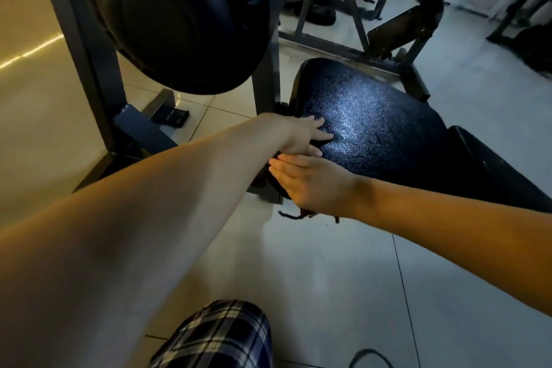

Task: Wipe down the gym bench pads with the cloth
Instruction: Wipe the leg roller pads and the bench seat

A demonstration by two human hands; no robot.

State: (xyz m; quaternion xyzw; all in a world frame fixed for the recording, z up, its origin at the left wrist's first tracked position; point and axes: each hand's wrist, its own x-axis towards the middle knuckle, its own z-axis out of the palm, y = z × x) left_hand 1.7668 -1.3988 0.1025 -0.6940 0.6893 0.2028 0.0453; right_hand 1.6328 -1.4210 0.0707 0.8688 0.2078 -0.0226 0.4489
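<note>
Right hand (307, 185) lies flat with its fingers straight and close together. It presses a dark cloth (306, 213) against the near edge of the bench pad (382, 128). It is not clenched, and the thumb is hidden. The cloth is almost fully covered by this hand; only some frayed threads hang out below the palm. Left hand (307, 134) is just beside it, a little farther along the same edge, released, with its spread fingers resting on the grainy black surface of the pad. The 2 hands nearly touch. Light shines on the middle of the pad. To the right, a second black pad (490, 158) joins it. Left of the pad, a grey metal post (265, 75) stands upright, and a big black weight plate (179, 18) hangs above the left forearm. Under everything is a pale tiled floor (328, 278). At the bottom edge a knee in checked fabric (221, 337) shows.
</note>
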